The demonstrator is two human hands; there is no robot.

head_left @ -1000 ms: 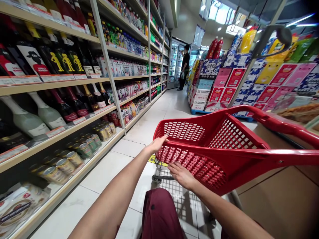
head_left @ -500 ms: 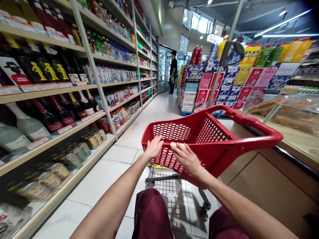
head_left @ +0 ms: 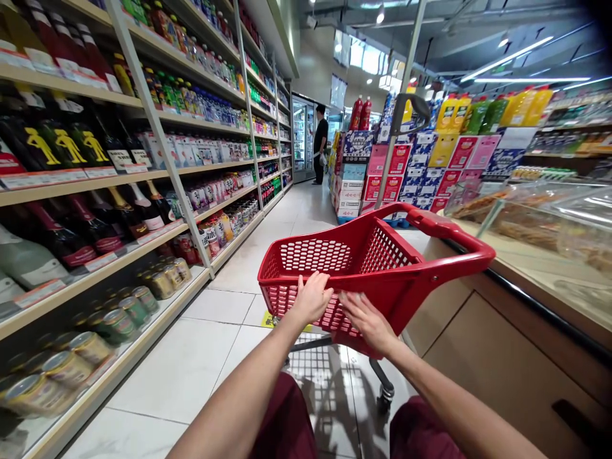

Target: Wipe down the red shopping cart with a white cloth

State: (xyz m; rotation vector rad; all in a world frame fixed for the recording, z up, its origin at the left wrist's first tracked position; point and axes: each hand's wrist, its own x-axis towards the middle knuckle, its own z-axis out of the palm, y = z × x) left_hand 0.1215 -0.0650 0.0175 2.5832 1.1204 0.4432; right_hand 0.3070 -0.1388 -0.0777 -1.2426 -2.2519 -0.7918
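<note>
A red plastic shopping cart (head_left: 411, 299) with honeycomb-holed walls stands sideways right in front of me, its handle to the right. My left hand (head_left: 313, 298) is at the near top rim, fingers bent over it and thumb to the right. Just right of it, my right hand (head_left: 367, 319) lies along the outside of the near wall, fingers stretched out and slightly apart. Its fingertips sit a little below the rim. The visible part of the basket shows no goods. Below, a caster wheel (head_left: 385, 398) rests on the tiles.
Shelves (head_left: 157, 172) of bottles and cans line the left side. On the right runs a counter (head_left: 502, 344) with packaged baked goods (head_left: 516, 220). Stacked drink cartons (head_left: 421, 166) stand behind a pole (head_left: 406, 70). Down the tiled aisle, a person (head_left: 320, 143) stands near glass-door coolers (head_left: 301, 131).
The view has swung rightward, so shelves and cartons sit further left. My left hand has moved right along the rim, its fingers now bent; the right hand has slipped slightly lower on the cart wall.
</note>
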